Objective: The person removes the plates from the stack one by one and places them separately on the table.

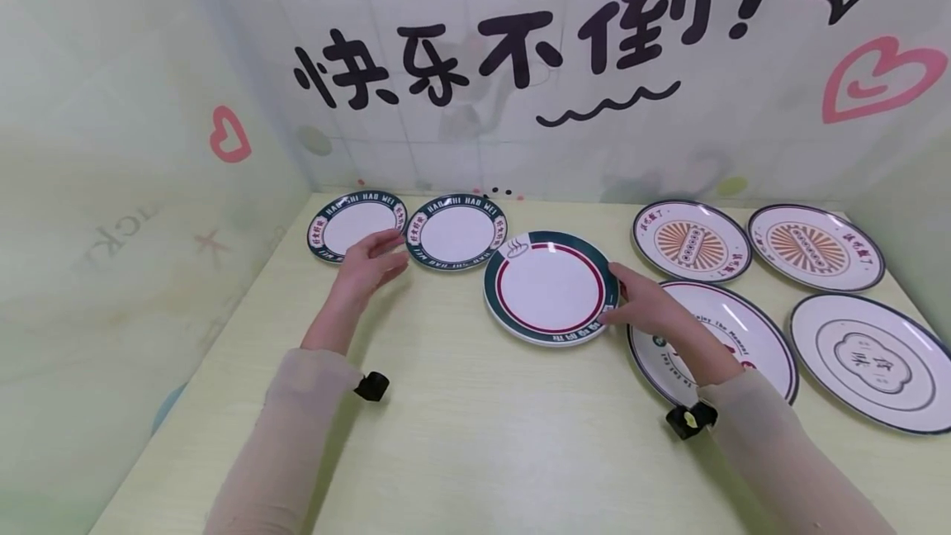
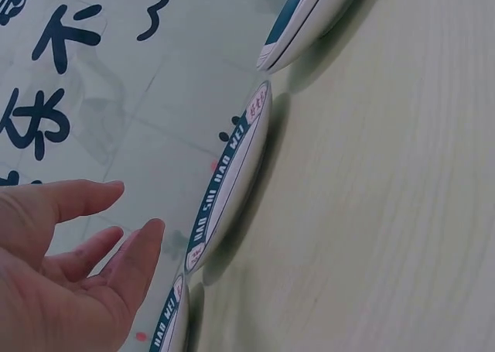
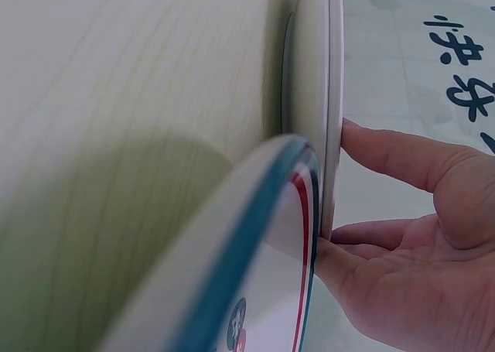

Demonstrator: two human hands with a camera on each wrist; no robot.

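Observation:
Two white plates with dark green lettered rims, the left one [image 1: 357, 225] and the one beside it [image 1: 456, 231], lie side by side near the back wall. My left hand [image 1: 369, 264] hovers just in front of them, fingers loosely bent and nothing held. In the left wrist view, a gap separates its fingers [image 2: 143, 251] from the lettered plate [image 2: 232, 182]. A larger green-rimmed plate [image 1: 550, 287] with a red ring lies in the middle; its edge looks doubled, like two stacked plates. My right hand [image 1: 645, 301] grips its right edge, thumb and fingers at the rim [image 3: 332, 135].
Two plates with orange sunburst prints, one [image 1: 691, 242] left of the other [image 1: 816, 248], lie at the back right. In front are a plate with red marks [image 1: 743, 320], partly under my right forearm, and a grey-patterned plate [image 1: 877, 353]. Printed walls enclose the pale wooden table [image 1: 475, 444].

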